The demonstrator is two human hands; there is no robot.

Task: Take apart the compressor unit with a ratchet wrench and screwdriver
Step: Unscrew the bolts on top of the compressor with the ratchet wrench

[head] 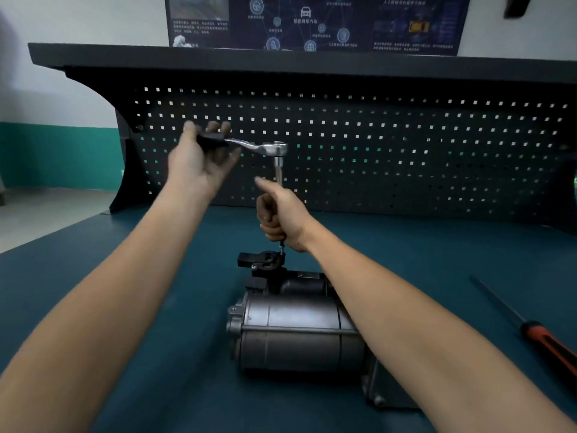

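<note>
The grey metal compressor unit (296,335) lies on its side on the blue-green bench mat (156,307), with a black connector bracket (262,260) at its far end. A ratchet wrench (259,146) stands above it on a long vertical extension bar (278,170) whose tip meets a bolt on the bracket. My left hand (199,157) holds the wrench's black handle out to the left. My right hand (281,217) is wrapped round the extension bar, thumb pointing up. A screwdriver (537,332) with a red and black handle lies on the mat at the right.
A dark pegboard back panel (374,145) with a shelf on top rises behind the bench. A poster (315,21) hangs on the wall above. The bench's left edge borders a pale floor (37,220).
</note>
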